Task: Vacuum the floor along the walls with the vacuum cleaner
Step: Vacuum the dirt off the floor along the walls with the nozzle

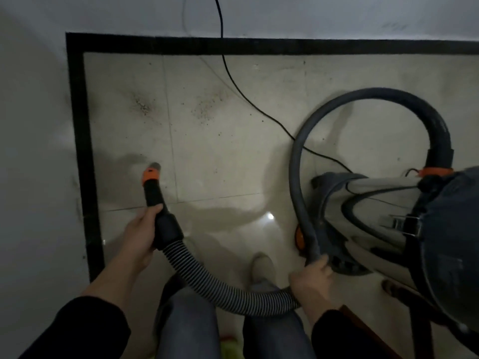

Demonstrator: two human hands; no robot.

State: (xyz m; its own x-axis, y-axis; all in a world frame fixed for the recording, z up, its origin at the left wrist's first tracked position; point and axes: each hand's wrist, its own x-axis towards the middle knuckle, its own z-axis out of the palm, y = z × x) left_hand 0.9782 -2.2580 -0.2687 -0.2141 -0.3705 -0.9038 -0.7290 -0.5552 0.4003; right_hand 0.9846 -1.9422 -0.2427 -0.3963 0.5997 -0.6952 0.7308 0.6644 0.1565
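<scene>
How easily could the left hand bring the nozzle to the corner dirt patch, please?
Probably yes: left hand grips the nozzle, only bare tile separates it from the dirt patch; power cord lies farther right.

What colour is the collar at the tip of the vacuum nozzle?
Orange, on the black nozzle; seen in the head view.

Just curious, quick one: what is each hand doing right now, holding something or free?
Left hand: grips the nozzle tube.
Right hand: grips the hose.

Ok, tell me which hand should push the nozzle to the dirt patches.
Left. The left hand grips the nozzle, which points toward the dirt patches; the right hand only holds the hose.
</scene>
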